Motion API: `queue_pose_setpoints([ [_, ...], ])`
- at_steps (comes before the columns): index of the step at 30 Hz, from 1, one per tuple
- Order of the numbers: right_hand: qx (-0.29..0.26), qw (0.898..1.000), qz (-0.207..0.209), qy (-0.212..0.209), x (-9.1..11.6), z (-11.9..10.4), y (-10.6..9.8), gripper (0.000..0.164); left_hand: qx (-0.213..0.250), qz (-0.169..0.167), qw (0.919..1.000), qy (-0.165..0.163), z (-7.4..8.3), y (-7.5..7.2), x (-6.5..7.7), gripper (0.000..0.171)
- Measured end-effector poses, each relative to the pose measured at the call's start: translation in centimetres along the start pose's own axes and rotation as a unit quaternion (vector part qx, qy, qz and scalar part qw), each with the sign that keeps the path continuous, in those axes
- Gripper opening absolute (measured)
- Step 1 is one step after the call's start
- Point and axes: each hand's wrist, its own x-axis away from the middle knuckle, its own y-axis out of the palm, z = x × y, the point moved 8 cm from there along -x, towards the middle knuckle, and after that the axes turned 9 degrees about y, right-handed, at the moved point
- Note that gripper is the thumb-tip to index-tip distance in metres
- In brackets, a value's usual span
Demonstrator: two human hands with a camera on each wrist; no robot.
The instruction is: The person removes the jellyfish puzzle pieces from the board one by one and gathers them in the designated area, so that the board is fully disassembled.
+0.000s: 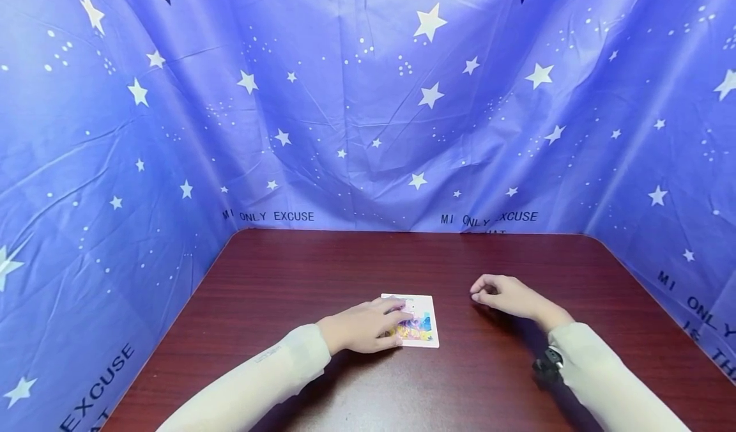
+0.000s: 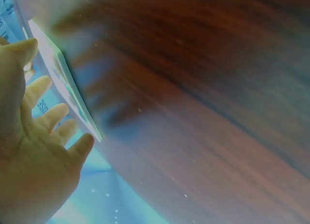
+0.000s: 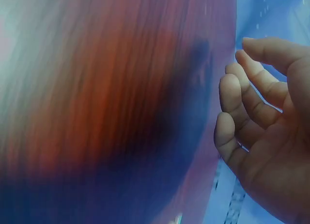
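Observation:
A flat, nearly square picture board point(image 1: 427, 324) with a white border and a colourful print lies on the table. My left hand point(image 1: 363, 327) is over its left part, fingers spread, hiding some of the picture. In the left wrist view, the fingers of the left hand point(image 2: 46, 136) are close to the board point(image 2: 68, 81), whose thin pale edge shows; whether they touch it I cannot tell. To the right of the board, my right hand point(image 1: 510, 296) holds nothing. The right wrist view shows this hand point(image 3: 271, 122) with its fingers loosely bent.
A dark red wood-grain table point(image 1: 322, 259) spreads under both hands. Blue cloth point(image 1: 356, 131) with white stars and printed lettering hangs behind it and along both sides. A small black device point(image 1: 549, 365) sits at the right wrist.

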Motion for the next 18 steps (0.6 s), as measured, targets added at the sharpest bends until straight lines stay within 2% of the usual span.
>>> queue_pose_setpoints([
  [9,0.002,0.999,-0.024,-0.039,-2.1,-3.9,3.2,0.010,-0.009,0.006,0.9999,-0.004,-0.5,-0.1,1.2,0.056],
  [18,0.010,0.997,-0.027,-0.067,-2.9,-6.8,5.2,0.015,-0.012,-0.010,0.9998,-0.012,-0.5,0.3,1.7,0.054],
])
